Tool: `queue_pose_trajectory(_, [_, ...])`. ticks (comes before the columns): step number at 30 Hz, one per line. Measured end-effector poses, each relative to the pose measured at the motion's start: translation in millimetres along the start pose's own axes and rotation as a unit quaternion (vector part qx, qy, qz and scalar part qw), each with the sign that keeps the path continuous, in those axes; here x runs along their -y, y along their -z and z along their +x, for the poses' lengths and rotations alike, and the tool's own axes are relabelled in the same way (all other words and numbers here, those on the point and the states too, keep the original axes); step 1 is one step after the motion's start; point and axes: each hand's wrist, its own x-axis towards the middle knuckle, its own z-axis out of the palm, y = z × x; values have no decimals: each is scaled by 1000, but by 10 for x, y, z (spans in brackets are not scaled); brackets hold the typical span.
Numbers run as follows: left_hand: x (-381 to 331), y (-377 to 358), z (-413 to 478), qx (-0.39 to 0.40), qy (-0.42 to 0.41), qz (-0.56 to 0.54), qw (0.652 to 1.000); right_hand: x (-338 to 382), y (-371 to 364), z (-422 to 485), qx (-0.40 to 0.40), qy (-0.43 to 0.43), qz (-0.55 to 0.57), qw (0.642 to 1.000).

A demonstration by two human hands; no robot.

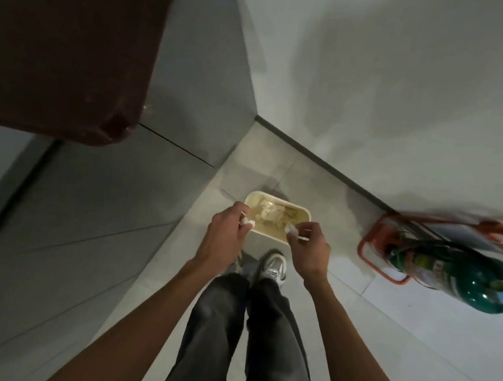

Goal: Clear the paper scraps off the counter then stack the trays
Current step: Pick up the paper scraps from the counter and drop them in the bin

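Observation:
I stand over a cream waste bin (302,211) on the floor, with crumpled paper lying inside it. My left hand (226,234) hovers over the bin's left rim and grips a white paper scrap (247,221) in curled fingers. My right hand (307,246) is above the bin's near right corner and pinches another white paper scrap (294,231). The dark brown counter corner (73,50) juts in at the upper left. No trays are in view.
Grey cabinet fronts (87,220) run along the left. A white wall (376,95) meets the tiled floor behind the bin. A green gas cylinder (465,281) in an orange frame (373,248) lies at right. My legs and shoes are just below the bin.

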Motion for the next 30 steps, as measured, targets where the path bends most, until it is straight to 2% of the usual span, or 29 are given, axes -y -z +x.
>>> queue_pose_trajectory(3, [362, -446, 359, 6, 32, 20, 999, -321, -341, 481, -5, -12, -5, 1000])
queue_pose_trajectory(11, [1175, -1644, 1386, 57, 47, 128, 989, -1169, -1099, 1599, -20, -46, -22, 998])
queue_pose_trajectory(16, [1534, -2031, 1724, 128, 89, 179, 971, -1460, -1289, 1986, 24, -27, -82, 996])
queue_pose_trajectory(18, [1574, -2032, 1717, 155, 95, 185, 966, -1420, -1244, 1955, 51, -8, -113, 992])
queue_pose_trajectory(21, [1467, -1847, 1565, 154, 85, 176, 968, -1196, -1067, 1734, 50, 9, -114, 992])
queue_pose_trajectory(25, [1112, -1376, 1190, 127, 62, 141, 980, -762, -752, 1221, 45, 46, -118, 991])
queue_pose_trajectory(30, [370, -556, 550, 63, 38, 107, 992, 3, -249, 362, 15, 132, -123, 984])
